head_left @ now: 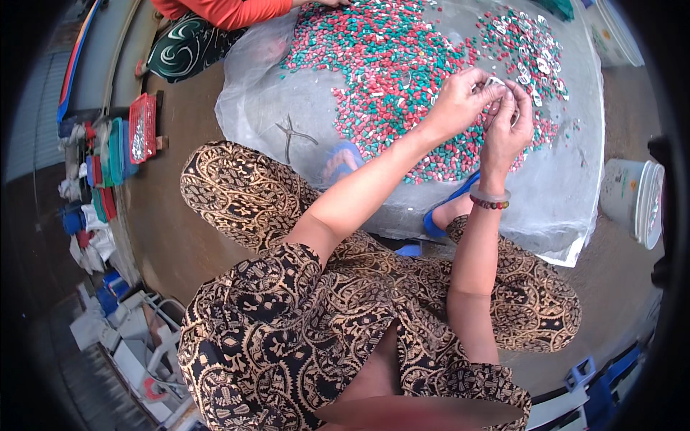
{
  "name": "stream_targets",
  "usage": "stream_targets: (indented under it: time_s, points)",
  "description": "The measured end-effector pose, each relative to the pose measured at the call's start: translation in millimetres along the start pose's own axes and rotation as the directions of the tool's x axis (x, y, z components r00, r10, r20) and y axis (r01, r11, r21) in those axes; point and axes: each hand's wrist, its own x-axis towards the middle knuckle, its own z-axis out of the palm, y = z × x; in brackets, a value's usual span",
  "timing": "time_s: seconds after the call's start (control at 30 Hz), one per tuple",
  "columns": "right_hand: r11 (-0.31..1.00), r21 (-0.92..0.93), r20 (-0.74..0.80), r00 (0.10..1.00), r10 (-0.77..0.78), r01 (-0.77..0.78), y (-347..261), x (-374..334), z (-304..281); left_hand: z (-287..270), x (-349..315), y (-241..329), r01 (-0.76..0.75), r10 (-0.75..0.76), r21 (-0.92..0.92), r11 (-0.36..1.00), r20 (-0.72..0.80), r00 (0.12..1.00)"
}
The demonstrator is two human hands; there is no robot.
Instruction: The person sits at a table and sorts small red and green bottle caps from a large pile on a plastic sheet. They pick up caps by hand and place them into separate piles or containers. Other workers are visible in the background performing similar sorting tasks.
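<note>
My left hand (462, 100) and my right hand (509, 128) meet above a spread of small plastic pieces. Between their pinched fingertips is a small white plastic piece (494, 82), partly covered by the fingers. Below them lie many little red, pink and green pieces (388, 79) on a pale plastic sheet (287, 93). White ring-like pieces (544, 66) are scattered just beyond my right hand. A pair of pliers (290, 133) rests on the sheet to the left of the pile, with its handles apart.
Another person's red sleeve (244, 10) reaches in at the top left, a hand at the pile's far edge. A white bucket (624, 194) stands at the right. Red crate (143, 128) and stacked coloured baskets (115, 152) line the left side. My blue sandal (433, 221) touches the sheet.
</note>
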Motion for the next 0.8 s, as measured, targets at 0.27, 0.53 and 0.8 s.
stream_targets:
  time_s: [0.27,0.53,0.8]
  points:
    - [0.964,-0.207,0.045,0.986,-0.163,0.169,0.4,-2.7,7.4,2.1,-9.9,-10.5,-0.219,0.278,0.270,0.938,-0.208,0.938]
    - [0.905,-0.265,0.048,0.942,-0.333,0.333,9.9,-21.5,25.4,-11.5,-0.5,-14.6,0.118,-0.146,-0.123,0.985,-0.252,0.957]
    - [0.938,-0.280,-0.021,0.975,-0.219,0.205,18.2,-2.0,1.3,-0.4,2.2,-15.7,0.112,-0.115,-0.050,0.992,-0.068,0.991]
